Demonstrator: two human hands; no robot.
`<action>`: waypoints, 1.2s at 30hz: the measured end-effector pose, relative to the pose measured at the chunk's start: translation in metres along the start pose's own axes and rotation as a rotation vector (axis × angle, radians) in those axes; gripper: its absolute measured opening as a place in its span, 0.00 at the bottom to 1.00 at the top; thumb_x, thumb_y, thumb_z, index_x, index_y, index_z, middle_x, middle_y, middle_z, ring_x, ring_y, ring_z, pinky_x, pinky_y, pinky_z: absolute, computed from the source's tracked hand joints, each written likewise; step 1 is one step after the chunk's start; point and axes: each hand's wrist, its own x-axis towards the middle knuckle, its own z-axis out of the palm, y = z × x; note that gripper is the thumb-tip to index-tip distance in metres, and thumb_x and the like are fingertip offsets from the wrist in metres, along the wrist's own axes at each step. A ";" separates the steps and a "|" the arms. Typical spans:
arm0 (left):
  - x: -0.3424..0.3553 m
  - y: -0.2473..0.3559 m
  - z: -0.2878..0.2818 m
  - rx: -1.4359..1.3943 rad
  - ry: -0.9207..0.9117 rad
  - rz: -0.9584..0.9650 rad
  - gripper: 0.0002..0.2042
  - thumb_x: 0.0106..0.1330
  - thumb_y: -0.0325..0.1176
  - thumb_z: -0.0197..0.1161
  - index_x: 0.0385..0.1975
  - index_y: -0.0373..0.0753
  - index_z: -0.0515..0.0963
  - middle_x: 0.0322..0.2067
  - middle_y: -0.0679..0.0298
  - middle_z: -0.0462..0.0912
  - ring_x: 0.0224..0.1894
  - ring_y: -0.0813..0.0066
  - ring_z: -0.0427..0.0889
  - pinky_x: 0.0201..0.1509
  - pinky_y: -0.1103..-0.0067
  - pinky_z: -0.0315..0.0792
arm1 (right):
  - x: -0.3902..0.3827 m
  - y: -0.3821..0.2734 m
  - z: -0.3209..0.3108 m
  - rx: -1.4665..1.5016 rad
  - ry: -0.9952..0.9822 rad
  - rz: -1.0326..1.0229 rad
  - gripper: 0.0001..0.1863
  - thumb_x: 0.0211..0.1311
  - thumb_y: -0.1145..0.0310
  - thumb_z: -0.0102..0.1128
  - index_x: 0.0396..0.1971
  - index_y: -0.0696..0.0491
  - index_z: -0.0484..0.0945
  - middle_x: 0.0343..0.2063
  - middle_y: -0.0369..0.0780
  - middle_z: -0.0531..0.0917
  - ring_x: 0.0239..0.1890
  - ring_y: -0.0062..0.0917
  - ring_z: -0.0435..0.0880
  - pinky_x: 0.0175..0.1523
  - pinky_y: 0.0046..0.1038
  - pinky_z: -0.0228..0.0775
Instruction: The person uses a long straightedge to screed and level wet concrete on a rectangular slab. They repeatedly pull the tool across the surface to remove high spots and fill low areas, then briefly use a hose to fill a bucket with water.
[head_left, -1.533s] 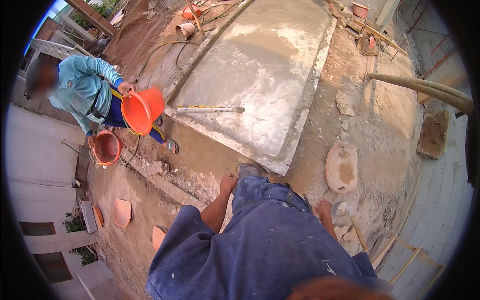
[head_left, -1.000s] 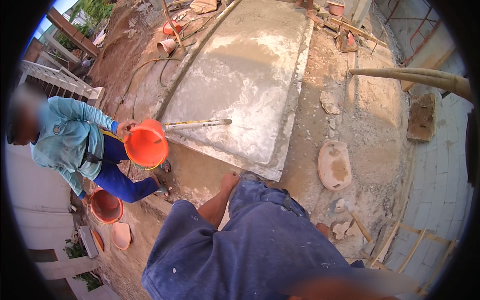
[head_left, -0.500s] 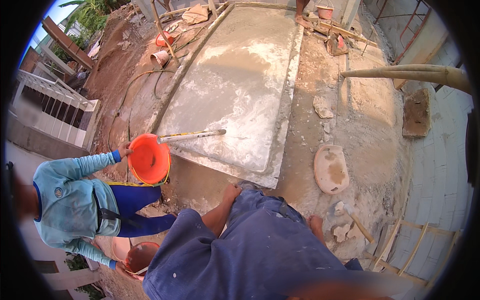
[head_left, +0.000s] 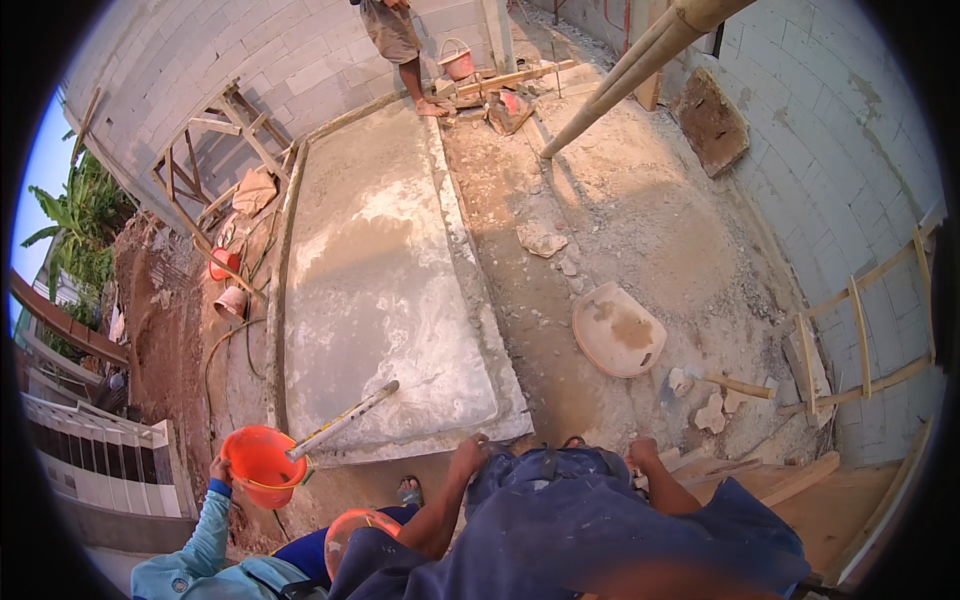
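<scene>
My left hand (head_left: pixel 468 455) rests on the dark blue cloth (head_left: pixel 560 520) over my legs, fingers bent over its edge, with no tool in it. My right hand (head_left: pixel 642 452) lies on the same cloth a little to the right, also holding nothing. Just ahead of both hands is the near edge of a wet grey concrete slab (head_left: pixel 380 290). A long straightedge (head_left: pixel 340 420) lies slanted across the slab's near corner. At lower left a co-worker's hand (head_left: pixel 218 470) in a light blue sleeve grips an orange bucket (head_left: pixel 260 462).
A second orange bucket (head_left: pixel 345 525) sits by the co-worker. A shallow mortar pan (head_left: pixel 617 330) and a wooden-handled tool (head_left: pixel 735 385) lie on the dirt at right. Another person (head_left: pixel 395 40) stands at the slab's far end near a pink bucket (head_left: pixel 458 62). Block walls (head_left: pixel 850 150), a leaning pole (head_left: pixel 640 60) and a wooden trestle (head_left: pixel 215 150) border the area.
The view has swung up toward the far wall. The co-worker with the orange bucket has slid from the left to the lower left corner. My hands stay on my legs.
</scene>
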 end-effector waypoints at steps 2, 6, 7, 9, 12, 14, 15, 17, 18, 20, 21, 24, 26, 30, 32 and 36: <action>0.015 0.119 -0.044 -0.164 -0.089 0.140 0.27 0.59 0.36 0.60 0.61 0.42 0.68 0.29 0.49 0.84 0.32 0.58 0.85 0.43 0.69 0.75 | 0.019 0.056 -0.009 -0.209 0.079 -0.210 0.08 0.59 0.74 0.49 0.33 0.56 0.79 0.21 0.42 0.80 0.19 0.31 0.80 0.21 0.35 0.74; 0.015 0.305 -0.158 -0.022 0.329 0.548 0.36 0.62 0.36 0.61 0.70 0.49 0.52 0.33 0.51 0.83 0.32 0.61 0.83 0.39 0.66 0.74 | -0.029 -0.027 -0.004 0.565 0.246 0.408 0.09 0.57 0.73 0.50 0.34 0.55 0.79 0.23 0.42 0.81 0.20 0.30 0.80 0.23 0.34 0.75; 0.000 0.357 -0.175 -0.122 0.420 0.659 0.35 0.64 0.34 0.61 0.70 0.48 0.53 0.31 0.54 0.83 0.28 0.67 0.80 0.36 0.71 0.73 | -0.038 -0.016 -0.010 0.521 0.302 0.339 0.10 0.61 0.67 0.56 0.36 0.57 0.80 0.24 0.42 0.82 0.21 0.28 0.82 0.23 0.31 0.76; -0.026 0.424 -0.197 -0.396 0.548 1.001 0.28 0.68 0.34 0.59 0.67 0.41 0.59 0.31 0.61 0.82 0.25 0.79 0.77 0.32 0.81 0.72 | -0.056 -0.027 -0.026 0.582 0.321 0.404 0.12 0.56 0.70 0.55 0.38 0.58 0.80 0.24 0.41 0.82 0.21 0.27 0.82 0.24 0.30 0.76; -0.035 0.462 -0.175 -0.574 0.572 1.198 0.17 0.70 0.33 0.57 0.55 0.32 0.71 0.29 0.61 0.82 0.26 0.81 0.77 0.32 0.84 0.71 | -0.085 -0.018 -0.030 0.670 0.383 0.463 0.12 0.53 0.70 0.55 0.37 0.57 0.81 0.24 0.41 0.83 0.24 0.27 0.83 0.25 0.29 0.76; -0.006 0.450 -0.121 -0.590 0.455 1.047 0.16 0.70 0.34 0.57 0.53 0.33 0.73 0.29 0.61 0.82 0.26 0.81 0.77 0.33 0.84 0.71 | -0.104 0.003 -0.028 0.738 0.425 0.514 0.12 0.52 0.71 0.56 0.36 0.57 0.81 0.25 0.42 0.83 0.26 0.28 0.83 0.28 0.29 0.77; 0.014 0.432 -0.084 -0.555 0.345 0.915 0.15 0.70 0.33 0.57 0.53 0.35 0.74 0.29 0.61 0.81 0.27 0.80 0.77 0.33 0.82 0.71 | -0.113 0.020 -0.026 0.710 0.467 0.528 0.11 0.53 0.70 0.55 0.35 0.56 0.81 0.24 0.42 0.83 0.26 0.28 0.83 0.29 0.30 0.77; 0.058 0.362 -0.004 -0.252 0.033 0.595 0.20 0.65 0.37 0.60 0.55 0.36 0.73 0.32 0.55 0.82 0.32 0.68 0.82 0.38 0.74 0.74 | -0.130 0.061 -0.015 0.649 0.548 0.545 0.10 0.56 0.68 0.54 0.34 0.55 0.81 0.24 0.41 0.83 0.25 0.28 0.83 0.30 0.31 0.77; 0.073 0.310 0.025 0.198 -0.044 0.625 0.22 0.62 0.40 0.62 0.54 0.36 0.73 0.38 0.49 0.83 0.41 0.54 0.83 0.45 0.67 0.74 | -0.140 0.058 -0.017 0.560 0.587 0.557 0.12 0.55 0.67 0.55 0.37 0.56 0.81 0.25 0.43 0.84 0.29 0.31 0.84 0.35 0.33 0.77; 0.087 0.189 0.082 0.284 -0.359 0.476 0.23 0.59 0.40 0.65 0.53 0.37 0.75 0.44 0.46 0.82 0.48 0.49 0.80 0.53 0.64 0.72 | -0.153 0.061 -0.021 0.368 0.650 0.625 0.17 0.53 0.64 0.58 0.42 0.56 0.81 0.31 0.46 0.85 0.37 0.35 0.84 0.46 0.34 0.74; 0.061 0.155 0.103 0.337 -0.413 0.417 0.23 0.59 0.40 0.64 0.53 0.36 0.76 0.44 0.47 0.82 0.48 0.49 0.81 0.53 0.65 0.72 | -0.164 0.094 -0.019 0.261 0.697 0.715 0.20 0.52 0.62 0.59 0.44 0.56 0.80 0.34 0.47 0.85 0.41 0.36 0.84 0.50 0.34 0.72; 0.064 0.113 0.107 -0.030 -0.381 -0.039 0.20 0.61 0.41 0.61 0.50 0.36 0.77 0.41 0.49 0.83 0.44 0.52 0.82 0.49 0.65 0.74 | -0.188 0.127 -0.021 0.399 0.793 0.821 0.23 0.56 0.55 0.57 0.48 0.51 0.79 0.47 0.45 0.82 0.52 0.37 0.79 0.56 0.38 0.68; 0.103 0.120 0.089 0.183 -0.182 0.112 0.18 0.61 0.41 0.59 0.47 0.37 0.78 0.37 0.52 0.84 0.40 0.53 0.83 0.46 0.65 0.74 | -0.175 0.136 -0.018 0.491 0.883 0.973 0.28 0.58 0.46 0.54 0.53 0.49 0.76 0.56 0.45 0.76 0.58 0.38 0.73 0.60 0.38 0.64; 0.143 0.166 0.023 0.321 -0.063 0.263 0.18 0.60 0.39 0.61 0.44 0.33 0.79 0.36 0.48 0.84 0.37 0.56 0.84 0.44 0.68 0.76 | -0.160 0.047 -0.094 1.733 0.903 0.984 0.42 0.59 0.33 0.48 0.65 0.49 0.63 0.64 0.44 0.67 0.63 0.42 0.64 0.65 0.39 0.57; 0.159 0.188 0.031 0.036 -0.125 0.127 0.18 0.60 0.38 0.62 0.44 0.30 0.78 0.33 0.50 0.84 0.29 0.64 0.84 0.38 0.72 0.77 | -0.167 0.053 -0.085 1.666 0.954 0.886 0.46 0.59 0.32 0.46 0.67 0.52 0.58 0.65 0.43 0.65 0.64 0.38 0.64 0.66 0.38 0.55; 0.153 0.235 0.027 -0.108 -0.149 0.086 0.18 0.62 0.34 0.59 0.48 0.28 0.76 0.30 0.57 0.82 0.28 0.72 0.82 0.33 0.77 0.73 | -0.143 0.105 -0.062 1.402 1.018 0.921 0.47 0.60 0.34 0.44 0.69 0.55 0.53 0.66 0.43 0.63 0.65 0.34 0.63 0.68 0.35 0.52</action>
